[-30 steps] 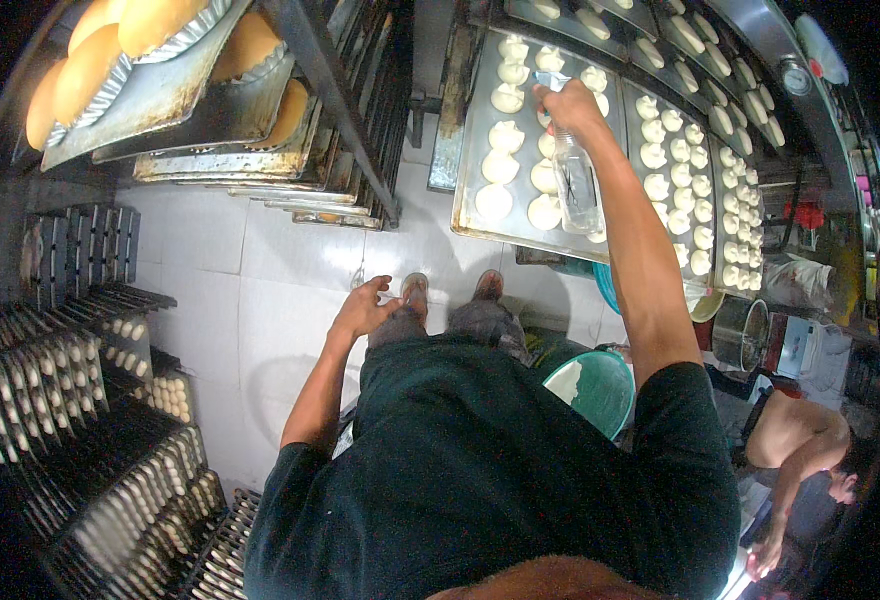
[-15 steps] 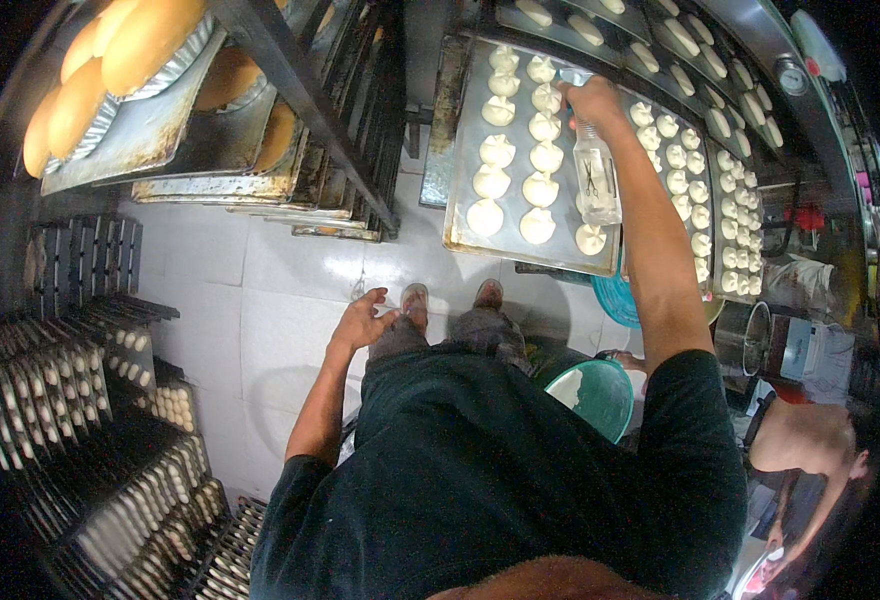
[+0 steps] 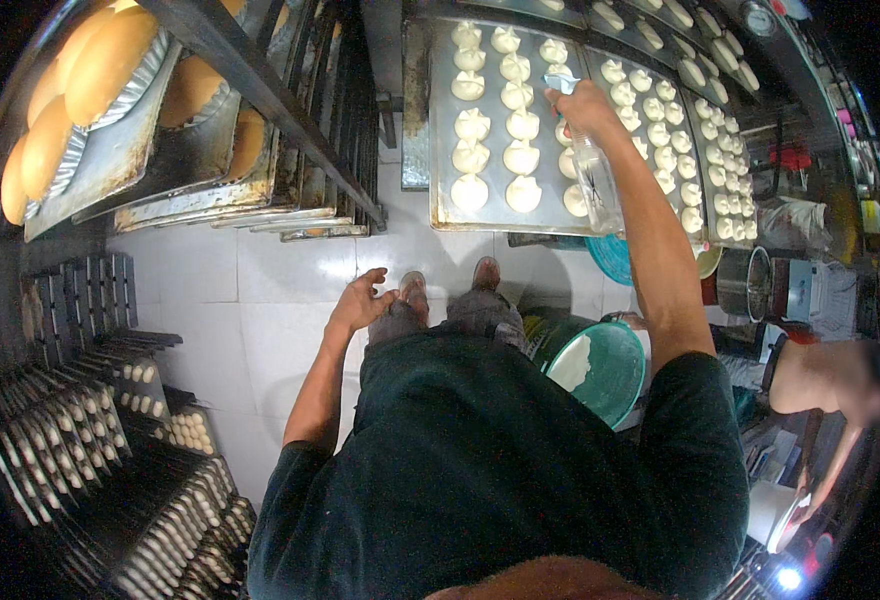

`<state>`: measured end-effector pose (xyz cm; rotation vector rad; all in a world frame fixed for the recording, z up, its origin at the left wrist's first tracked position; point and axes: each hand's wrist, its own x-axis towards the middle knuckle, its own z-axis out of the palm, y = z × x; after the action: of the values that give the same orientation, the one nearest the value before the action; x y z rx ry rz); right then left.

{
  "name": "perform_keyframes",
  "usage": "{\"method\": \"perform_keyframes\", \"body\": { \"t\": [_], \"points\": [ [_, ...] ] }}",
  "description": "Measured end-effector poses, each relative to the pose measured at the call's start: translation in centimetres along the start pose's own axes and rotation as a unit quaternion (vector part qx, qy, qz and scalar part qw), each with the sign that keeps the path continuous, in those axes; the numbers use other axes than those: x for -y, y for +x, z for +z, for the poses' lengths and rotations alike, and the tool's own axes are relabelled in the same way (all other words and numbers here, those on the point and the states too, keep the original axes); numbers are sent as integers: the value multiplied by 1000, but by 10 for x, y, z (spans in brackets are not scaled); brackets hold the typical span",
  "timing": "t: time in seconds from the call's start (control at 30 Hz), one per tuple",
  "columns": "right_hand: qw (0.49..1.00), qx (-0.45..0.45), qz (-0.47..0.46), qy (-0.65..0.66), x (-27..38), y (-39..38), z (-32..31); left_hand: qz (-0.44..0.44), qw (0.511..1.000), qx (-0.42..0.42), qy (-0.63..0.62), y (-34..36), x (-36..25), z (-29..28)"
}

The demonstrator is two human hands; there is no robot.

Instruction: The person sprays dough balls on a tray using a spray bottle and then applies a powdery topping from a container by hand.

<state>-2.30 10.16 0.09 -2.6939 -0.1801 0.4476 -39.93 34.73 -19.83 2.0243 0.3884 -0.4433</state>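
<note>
Right hand [image 3: 585, 103] grips clear spray bottle [image 3: 596, 180], now further along the tray [image 3: 443, 150] of raw buns [image 3: 522, 157], near its right edge. Left hand [image 3: 360, 303] hangs loosely spread, empty.

Your right hand [image 3: 582, 103] grips the head of a clear plastic spray bottle [image 3: 594, 175]; the bottle's body hangs down from your grip, tilted slightly, its base nearest you. Directly beneath and just left of your grip lies the metal baking tray [image 3: 442, 170], holding rows of pale, raw dough pieces [image 3: 522, 156] with pinched tops.
</note>
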Motion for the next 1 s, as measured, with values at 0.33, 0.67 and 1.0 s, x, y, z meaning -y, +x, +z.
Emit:
{"method": "perform_keyframes", "body": {
  "t": [0.33,0.67,1.0],
  "points": [
    [998,-27,-34,53,-24,-95,29,-1,999,32,7,-2,5,-3],
    [997,29,-9,64,-57,-148,57,13,998,47,25,8,4,0],
    [989,-34,-99,100,-94,-182,78,16,996,81,39,10,-3,8]
  ]
}}
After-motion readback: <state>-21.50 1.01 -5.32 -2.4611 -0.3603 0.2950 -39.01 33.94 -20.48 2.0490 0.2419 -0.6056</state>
